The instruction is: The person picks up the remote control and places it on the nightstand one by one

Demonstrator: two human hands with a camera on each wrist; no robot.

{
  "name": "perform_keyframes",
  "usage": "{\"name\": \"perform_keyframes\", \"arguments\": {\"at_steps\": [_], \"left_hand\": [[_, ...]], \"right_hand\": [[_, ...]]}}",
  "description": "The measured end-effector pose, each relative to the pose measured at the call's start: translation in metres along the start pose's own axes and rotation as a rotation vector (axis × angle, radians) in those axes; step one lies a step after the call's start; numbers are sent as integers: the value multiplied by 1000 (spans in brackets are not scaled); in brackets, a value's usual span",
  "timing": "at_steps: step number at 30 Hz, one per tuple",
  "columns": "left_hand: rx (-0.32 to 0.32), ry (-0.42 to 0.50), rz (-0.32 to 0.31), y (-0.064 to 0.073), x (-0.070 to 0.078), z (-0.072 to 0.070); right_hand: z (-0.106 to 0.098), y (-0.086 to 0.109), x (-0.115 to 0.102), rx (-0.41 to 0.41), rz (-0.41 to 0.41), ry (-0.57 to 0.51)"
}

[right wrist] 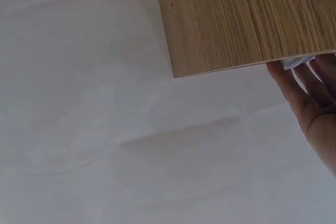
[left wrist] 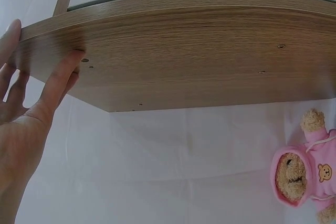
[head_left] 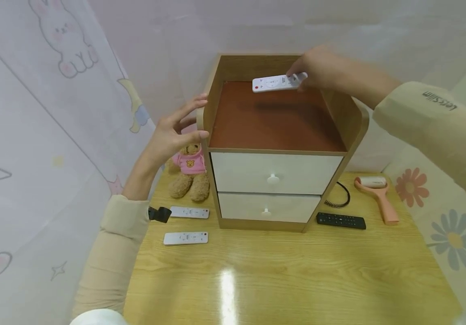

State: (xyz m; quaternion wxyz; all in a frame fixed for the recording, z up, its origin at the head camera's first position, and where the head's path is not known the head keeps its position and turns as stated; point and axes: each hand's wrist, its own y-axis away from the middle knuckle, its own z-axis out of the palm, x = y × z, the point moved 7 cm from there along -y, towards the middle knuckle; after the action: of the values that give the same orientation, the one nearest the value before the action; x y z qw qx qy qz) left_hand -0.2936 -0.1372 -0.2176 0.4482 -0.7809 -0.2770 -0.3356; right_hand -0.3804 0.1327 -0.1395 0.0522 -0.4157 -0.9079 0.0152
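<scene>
Watched from my station, my left hand [head_left: 172,135], fingers spread and released, rests against the left wall [head_left: 212,90] of a wooden cabinet [head_left: 257,225], thumb at its front edge. Inward from there, the brown shelf [head_left: 277,133] opens between two raised sides and a back panel [head_left: 241,67], with room ahead of and beneath the white remote [head_left: 273,83] I hold above it. Its red-buttoned end stands apart from the left wall; my right hand [head_left: 318,70] grasps the other end between thumb and fingers. That arm reaches in over the right wall [head_left: 344,117]; I cannot tell whether it touches the wood. Below, the tabletop [head_left: 298,271] stretches from the cabinet's foot toward me.

The held remote is slim and white, with grey markings, a red button and its button face turned up to my head camera.

Counted from the left: two other white remotes [head_left: 186,238] lie on the tabletop, one beyond the other; one teddy bear [head_left: 191,164] in a pink hoodie sits beside the cabinet; two cream drawers [head_left: 237,176] carry one white knob [head_left: 272,179] each; then come one black coiled cord [head_left: 340,204], one black remote [head_left: 340,220] and one orange-handled lint roller [head_left: 383,201].
</scene>
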Motion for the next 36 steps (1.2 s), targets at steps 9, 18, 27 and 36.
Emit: {"name": "perform_keyframes", "arguments": {"at_steps": [9, 18, 27, 36], "left_hand": [[-6, -5, -3, 2, -1, -2], [-10, 9, 40, 3, -1, -4], [-11, -3, 54, 3, -2, -3], [-15, -15, 54, 5, -6, -5]], "right_hand": [[23, -20, -2, -93, 36, -100], [37, -34, -3, -185, 88, -99], [48, -38, -1, -210, 131, -114], [59, -42, -3, -237, 186, -137]]}}
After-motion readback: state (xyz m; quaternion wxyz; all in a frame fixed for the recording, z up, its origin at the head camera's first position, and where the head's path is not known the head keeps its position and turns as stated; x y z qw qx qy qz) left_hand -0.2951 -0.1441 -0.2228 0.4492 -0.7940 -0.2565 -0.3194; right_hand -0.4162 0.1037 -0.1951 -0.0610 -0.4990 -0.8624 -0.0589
